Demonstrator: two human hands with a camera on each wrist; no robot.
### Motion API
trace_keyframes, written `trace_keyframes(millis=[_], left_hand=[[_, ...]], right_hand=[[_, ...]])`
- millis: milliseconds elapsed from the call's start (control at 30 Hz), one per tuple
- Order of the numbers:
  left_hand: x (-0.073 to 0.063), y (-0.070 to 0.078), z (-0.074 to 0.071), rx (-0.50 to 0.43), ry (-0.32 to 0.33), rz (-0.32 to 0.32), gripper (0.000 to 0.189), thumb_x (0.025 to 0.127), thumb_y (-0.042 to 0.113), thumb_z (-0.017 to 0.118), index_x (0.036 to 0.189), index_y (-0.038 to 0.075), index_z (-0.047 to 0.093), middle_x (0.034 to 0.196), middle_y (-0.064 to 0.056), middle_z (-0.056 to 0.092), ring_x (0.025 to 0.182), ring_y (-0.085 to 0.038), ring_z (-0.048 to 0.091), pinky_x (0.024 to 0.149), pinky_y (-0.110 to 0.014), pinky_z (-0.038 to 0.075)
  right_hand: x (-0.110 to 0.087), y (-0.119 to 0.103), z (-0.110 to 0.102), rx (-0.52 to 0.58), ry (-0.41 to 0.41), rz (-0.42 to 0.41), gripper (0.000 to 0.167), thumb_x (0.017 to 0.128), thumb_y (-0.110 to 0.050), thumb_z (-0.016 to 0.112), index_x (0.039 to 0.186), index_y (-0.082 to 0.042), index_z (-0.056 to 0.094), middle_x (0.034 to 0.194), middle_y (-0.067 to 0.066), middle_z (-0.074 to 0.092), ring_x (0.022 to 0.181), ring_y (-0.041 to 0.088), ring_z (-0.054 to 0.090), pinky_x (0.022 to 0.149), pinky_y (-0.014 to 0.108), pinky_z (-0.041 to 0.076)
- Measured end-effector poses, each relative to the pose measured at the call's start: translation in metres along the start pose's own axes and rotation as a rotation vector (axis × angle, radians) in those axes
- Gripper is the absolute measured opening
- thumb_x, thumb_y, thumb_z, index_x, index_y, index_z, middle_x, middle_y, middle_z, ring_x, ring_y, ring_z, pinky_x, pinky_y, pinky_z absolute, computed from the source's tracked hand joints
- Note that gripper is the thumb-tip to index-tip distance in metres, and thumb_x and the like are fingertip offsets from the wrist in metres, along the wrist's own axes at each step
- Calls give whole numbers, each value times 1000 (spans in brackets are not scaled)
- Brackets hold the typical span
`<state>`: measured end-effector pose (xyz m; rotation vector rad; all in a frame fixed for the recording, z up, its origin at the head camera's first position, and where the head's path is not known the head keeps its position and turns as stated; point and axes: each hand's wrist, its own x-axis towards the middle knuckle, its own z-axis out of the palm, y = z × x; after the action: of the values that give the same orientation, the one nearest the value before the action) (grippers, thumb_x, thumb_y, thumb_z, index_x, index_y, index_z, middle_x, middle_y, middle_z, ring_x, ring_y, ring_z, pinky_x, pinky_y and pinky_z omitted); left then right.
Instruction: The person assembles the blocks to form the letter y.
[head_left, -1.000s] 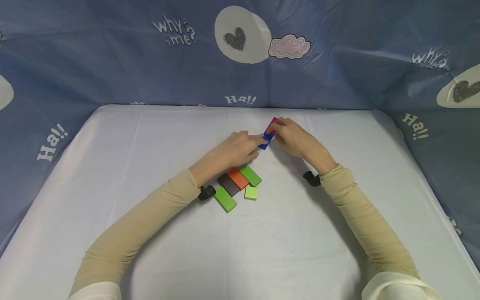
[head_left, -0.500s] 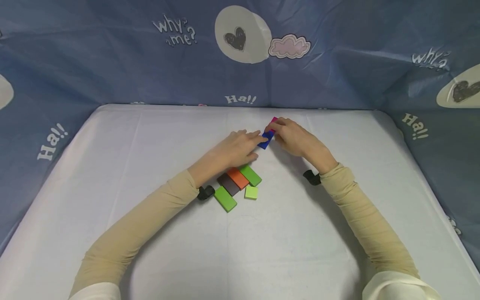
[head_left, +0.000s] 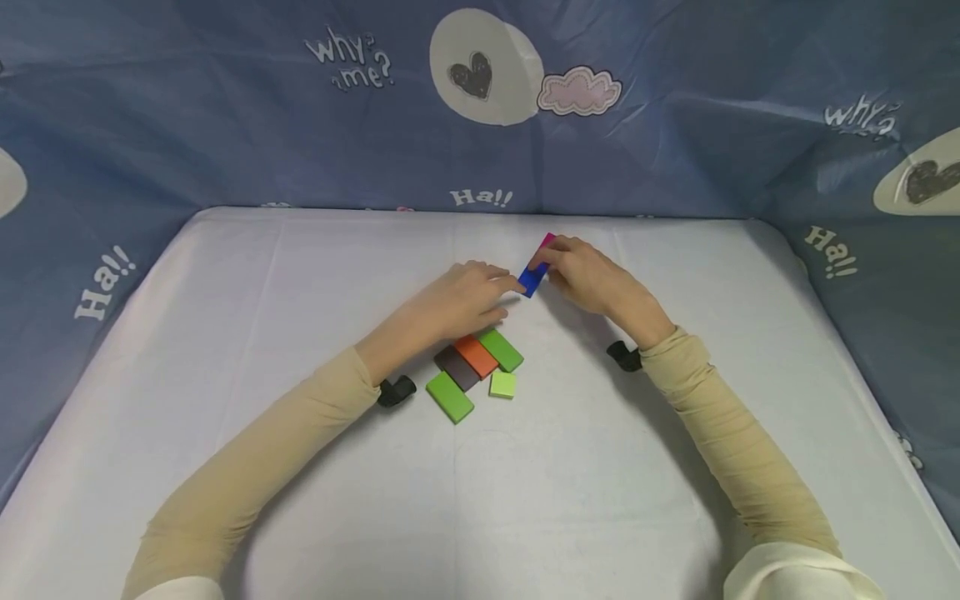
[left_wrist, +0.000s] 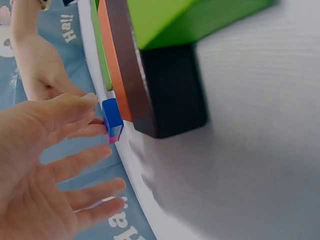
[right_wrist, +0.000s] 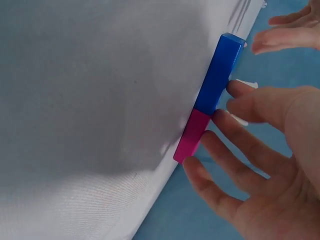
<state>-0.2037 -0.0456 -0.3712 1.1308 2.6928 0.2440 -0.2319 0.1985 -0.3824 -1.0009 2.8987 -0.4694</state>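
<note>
A blue block point(head_left: 530, 283) and a pink block point(head_left: 550, 239) lie end to end in a slanted line near the table's back. My right hand point(head_left: 588, 275) rests its fingertips along this pair near the joint, partly covering it in the head view. In the right wrist view, loosely extended fingers touch the side of the blue block point(right_wrist: 218, 72) and pink block point(right_wrist: 192, 132). My left hand point(head_left: 468, 302) holds nothing. Its fingers are spread, the index fingertip right at the near end of the blue block.
Nearer me, a green block point(head_left: 501, 350), an orange block point(head_left: 476, 357) and a dark brown block point(head_left: 457, 368) lie side by side. Another green block point(head_left: 450, 397) adjoins the brown one, and a small lime block point(head_left: 502, 385) sits to the right. A patterned blue cloth point(head_left: 480, 158) rises behind the table.
My left hand has drawn back slightly to the left, its fingertip sliding off the top of the blue block to its near end. The right hand and the blocks have hardly moved.
</note>
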Motion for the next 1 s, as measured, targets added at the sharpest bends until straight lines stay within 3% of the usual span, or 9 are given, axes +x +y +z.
trace_keyframes(millis=[300, 500, 800, 1000], left_hand=[[-16, 0, 1, -35, 38, 10, 42, 109, 25, 63, 150, 17, 63, 156, -11, 63, 148, -35, 57, 127, -52, 43], [-23, 0, 4, -43, 72, 38, 39, 108, 25, 65, 147, 18, 65, 153, -9, 66, 144, -34, 60, 124, -53, 46], [-31, 4, 3, -39, 72, 56, 40, 108, 25, 66, 148, 19, 64, 153, -10, 66, 144, -34, 60, 123, -53, 47], [-36, 12, 6, -55, 78, 110, 38, 108, 23, 66, 146, 20, 65, 149, -10, 68, 143, -35, 60, 122, -54, 47]], right_hand=[[3, -2, 1, 6, -13, 23, 19, 103, -13, 73, 121, -6, 73, 122, 19, 71, 115, 36, 67, 103, 51, 57], [3, -3, 2, 2, -24, 36, 19, 102, -14, 74, 120, -6, 73, 125, 20, 70, 117, 37, 66, 105, 52, 56], [4, -4, 4, -5, -10, 34, 19, 103, -19, 75, 116, -6, 73, 121, 19, 70, 112, 36, 67, 100, 51, 57], [3, -4, 4, -11, -2, 40, 21, 102, -20, 76, 117, -6, 74, 122, 19, 70, 111, 36, 66, 98, 50, 57]])
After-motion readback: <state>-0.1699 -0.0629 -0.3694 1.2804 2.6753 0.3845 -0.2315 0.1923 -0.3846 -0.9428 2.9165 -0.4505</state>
